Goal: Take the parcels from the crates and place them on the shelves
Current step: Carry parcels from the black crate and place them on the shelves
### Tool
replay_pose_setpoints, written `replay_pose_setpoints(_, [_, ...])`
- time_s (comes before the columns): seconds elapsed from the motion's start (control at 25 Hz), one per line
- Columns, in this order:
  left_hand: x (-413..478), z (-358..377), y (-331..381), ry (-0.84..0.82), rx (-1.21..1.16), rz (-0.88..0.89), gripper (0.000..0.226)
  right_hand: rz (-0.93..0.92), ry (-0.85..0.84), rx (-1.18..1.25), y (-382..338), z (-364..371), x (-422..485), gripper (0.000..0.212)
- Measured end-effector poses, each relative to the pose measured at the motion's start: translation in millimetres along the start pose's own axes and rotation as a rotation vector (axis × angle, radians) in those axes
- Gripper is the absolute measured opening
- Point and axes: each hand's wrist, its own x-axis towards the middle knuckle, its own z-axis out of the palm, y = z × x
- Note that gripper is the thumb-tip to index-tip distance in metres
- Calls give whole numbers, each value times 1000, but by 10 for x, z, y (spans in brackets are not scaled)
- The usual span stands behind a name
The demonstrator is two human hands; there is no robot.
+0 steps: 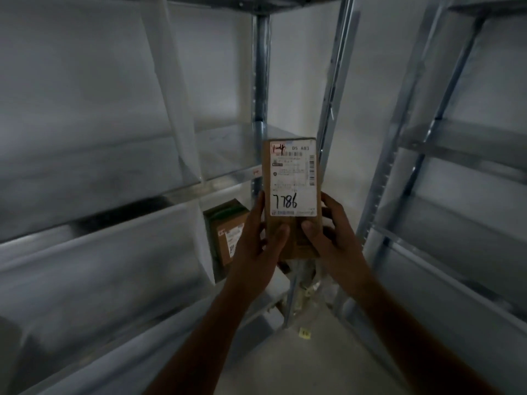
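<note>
A brown cardboard parcel [296, 242] stands upright at the centre of view, held off the shelves by both hands. The left hand [256, 243] grips its lower left edge, thumb curled across the front. The right hand [332, 236] grips the lower right edge the same way. Its white shipping label [293, 178] bears a handwritten "7786".

At 8 o'clock from it, a second labelled parcel [228, 233] sits on a lower level of the left metal shelving [114, 201]. More metal shelving [456, 155] stands at 3 o'clock. A small yellow tag [304, 333] lies on the floor at 6 o'clock.
</note>
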Motion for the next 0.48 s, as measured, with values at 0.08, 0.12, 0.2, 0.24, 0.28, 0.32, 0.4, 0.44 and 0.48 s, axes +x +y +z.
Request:
replay_pose_setpoints(0.08, [327, -53, -3, 47, 31, 18, 73, -11, -47, 26, 35, -22, 441, 57])
replay_pose_setpoints(0.12, [504, -78, -14, 74, 48, 17, 73, -29, -80, 33, 60, -39, 686, 59])
replay_pose_setpoints(0.2, [824, -110, -30, 126, 107, 15, 73, -75, -175, 34, 113, -81, 1152, 62])
replay_pose_setpoints(0.24, [976, -122, -20, 155, 149, 21, 72, -87, -228, 46, 139, -99, 1377, 63])
replay_pose_setpoints(0.28, [1116, -134, -6, 178, 189, 37, 71, -96, -283, 68, 171, -116, 1594, 64])
replay_pose_setpoints(0.32, [1250, -151, 12, 193, 219, 55, 70, -107, -334, 86, 203, -125, 1807, 66])
replay_pose_setpoints(0.4, [1460, -209, 17, 205, 254, 53, 68, -137, -405, 86, 263, -106, 2165, 74])
replay_pose_setpoints(0.44, [1567, -223, 3, 230, 289, 39, 69, -153, -446, 90, 297, -92, 2349, 78])
replay_pose_setpoints(0.48, [1659, -232, -17, 263, 330, 27, 71, -168, -486, 96, 332, -72, 2522, 81])
